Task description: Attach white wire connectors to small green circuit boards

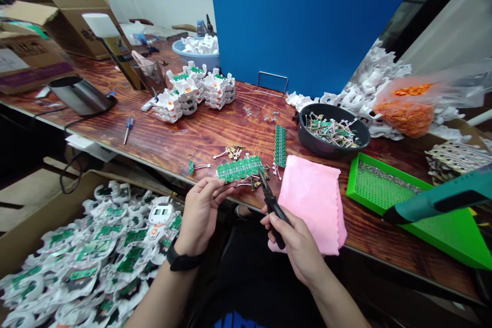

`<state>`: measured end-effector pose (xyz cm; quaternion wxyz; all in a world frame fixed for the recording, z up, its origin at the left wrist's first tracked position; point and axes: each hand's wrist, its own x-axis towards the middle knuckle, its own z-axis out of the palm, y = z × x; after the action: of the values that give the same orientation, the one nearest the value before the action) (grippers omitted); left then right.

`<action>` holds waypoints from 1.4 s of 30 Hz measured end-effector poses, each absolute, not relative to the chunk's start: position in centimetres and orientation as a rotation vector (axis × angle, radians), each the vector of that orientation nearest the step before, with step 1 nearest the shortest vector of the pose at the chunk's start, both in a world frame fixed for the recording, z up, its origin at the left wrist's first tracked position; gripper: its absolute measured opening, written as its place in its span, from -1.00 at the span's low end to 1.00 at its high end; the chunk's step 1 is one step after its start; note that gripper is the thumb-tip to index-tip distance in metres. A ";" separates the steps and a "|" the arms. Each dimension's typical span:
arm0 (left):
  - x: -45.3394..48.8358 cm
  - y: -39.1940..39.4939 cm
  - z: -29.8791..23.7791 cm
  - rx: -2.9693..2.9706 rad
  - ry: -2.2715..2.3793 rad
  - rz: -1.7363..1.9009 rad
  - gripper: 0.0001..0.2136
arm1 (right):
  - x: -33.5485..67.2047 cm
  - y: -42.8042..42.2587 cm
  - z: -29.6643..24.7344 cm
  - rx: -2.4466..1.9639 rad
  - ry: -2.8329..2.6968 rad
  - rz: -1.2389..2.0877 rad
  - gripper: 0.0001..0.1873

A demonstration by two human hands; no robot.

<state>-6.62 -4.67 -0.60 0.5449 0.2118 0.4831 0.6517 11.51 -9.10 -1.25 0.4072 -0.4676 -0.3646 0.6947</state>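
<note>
My left hand (200,210) is closed on a green strip of small circuit boards (239,168), held level just above the front edge of the wooden table (215,130). My right hand (298,241) grips black pliers (272,204), whose tip meets the right end of the strip. Thin wires with brass contacts hang under the strip. A second green board strip (280,145) lies flat on the table beyond it. A black band is on my left wrist.
A pink cloth (313,195) lies by my right hand, a green tray (388,192) further right. A dark bowl (332,130) holds wired boards. White plastic housings (194,91) are stacked at the back; a carton of them (88,251) sits below left. A teal tool (442,200) juts in.
</note>
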 end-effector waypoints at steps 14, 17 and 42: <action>-6.2 -4.5 -0.5 0.490 1.153 1.642 -0.91 | 12.1 -8.9 -0.4 -1.266 -0.953 1.845 -0.72; -5.9 -4.5 -0.5 0.511 1.165 1.662 -0.90 | 11.8 -9.1 -0.2 -1.269 -1.045 1.784 -0.74; -4.8 -3.9 -0.4 0.512 1.186 1.638 -0.87 | 11.8 -9.0 -0.4 -1.253 -0.999 1.814 -0.75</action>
<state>-4.76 -3.89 -0.39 0.5037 0.2121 0.4912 0.6783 11.85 -9.03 -0.43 0.3526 -0.4844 -0.3861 0.7014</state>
